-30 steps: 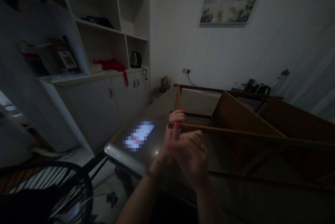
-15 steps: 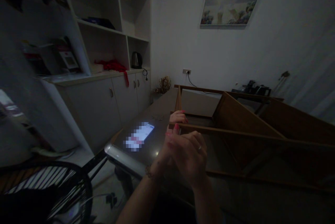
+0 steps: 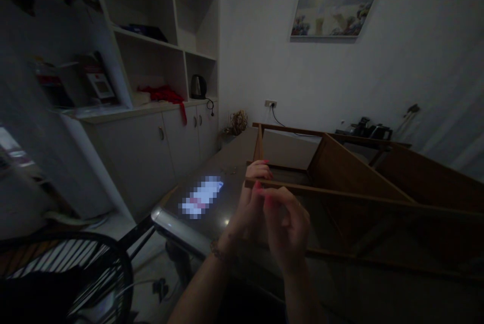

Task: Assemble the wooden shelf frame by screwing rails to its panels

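Observation:
A brown wooden shelf frame (image 3: 325, 192) lies on its side on the table. My left hand (image 3: 247, 208), a bracelet at its wrist, grips the frame's near left end, its fingers curled behind the rail and its thumb in front. Close beside that thumb, my right hand (image 3: 289, 218) has thumb and forefinger brought together in a pinch at the rail's end. Whatever those fingertips hold, if anything, is too small and dark to make out. To the left of the hands, a lit phone (image 3: 202, 197) rests on the table, its screen blurred out.
The dark glossy table (image 3: 215, 223) has a rounded metal-like edge. Small bits (image 3: 229, 169) lie beyond the phone. At lower left stands a black slatted chair (image 3: 124, 263). White cabinets (image 3: 143, 147) with a kettle (image 3: 198, 87) line the left wall.
My right hand has shifted slightly right, and its fingers have gone from folded over the left wrist area to a pinch at the rail end. My left hand keeps its grip.

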Action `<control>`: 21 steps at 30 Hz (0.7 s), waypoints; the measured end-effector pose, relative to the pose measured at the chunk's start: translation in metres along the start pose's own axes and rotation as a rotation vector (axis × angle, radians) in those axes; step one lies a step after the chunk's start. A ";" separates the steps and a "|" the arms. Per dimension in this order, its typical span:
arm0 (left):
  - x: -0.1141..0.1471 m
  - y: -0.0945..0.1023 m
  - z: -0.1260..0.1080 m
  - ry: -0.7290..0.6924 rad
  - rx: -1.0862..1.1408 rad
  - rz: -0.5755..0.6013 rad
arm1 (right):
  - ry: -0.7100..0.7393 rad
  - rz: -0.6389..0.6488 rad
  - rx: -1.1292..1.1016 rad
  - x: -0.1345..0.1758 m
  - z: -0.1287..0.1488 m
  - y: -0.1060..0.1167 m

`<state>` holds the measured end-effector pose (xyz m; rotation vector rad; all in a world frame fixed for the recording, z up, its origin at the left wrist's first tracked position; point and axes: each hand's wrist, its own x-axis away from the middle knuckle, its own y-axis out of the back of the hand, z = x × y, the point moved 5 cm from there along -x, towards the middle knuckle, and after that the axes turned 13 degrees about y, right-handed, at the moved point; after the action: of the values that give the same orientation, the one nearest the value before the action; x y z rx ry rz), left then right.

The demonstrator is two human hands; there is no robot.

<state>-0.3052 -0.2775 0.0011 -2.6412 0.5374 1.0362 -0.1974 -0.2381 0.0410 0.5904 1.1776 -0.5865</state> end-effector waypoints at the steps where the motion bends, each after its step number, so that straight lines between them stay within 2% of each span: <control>1: 0.000 0.000 0.000 0.000 0.015 -0.002 | -0.007 0.000 -0.011 0.001 -0.001 0.000; 3: -0.001 0.000 -0.001 -0.012 0.053 -0.007 | 0.013 0.001 -0.001 0.004 -0.001 0.001; 8: -0.004 0.000 -0.007 -0.060 0.113 0.006 | 0.182 -0.054 0.121 0.011 0.001 0.009; 13: -0.004 -0.002 -0.012 -0.117 0.087 -0.007 | 0.311 -0.008 0.282 0.019 0.000 0.016; 17: -0.004 -0.001 -0.010 -0.102 0.099 -0.030 | 0.325 0.019 0.379 0.022 -0.001 0.018; 21: -0.004 -0.001 -0.007 -0.118 0.122 -0.011 | 0.299 0.051 0.278 0.018 0.001 0.014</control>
<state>-0.3035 -0.2778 0.0094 -2.4569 0.5413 1.1110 -0.1821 -0.2304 0.0260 0.9681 1.3661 -0.6380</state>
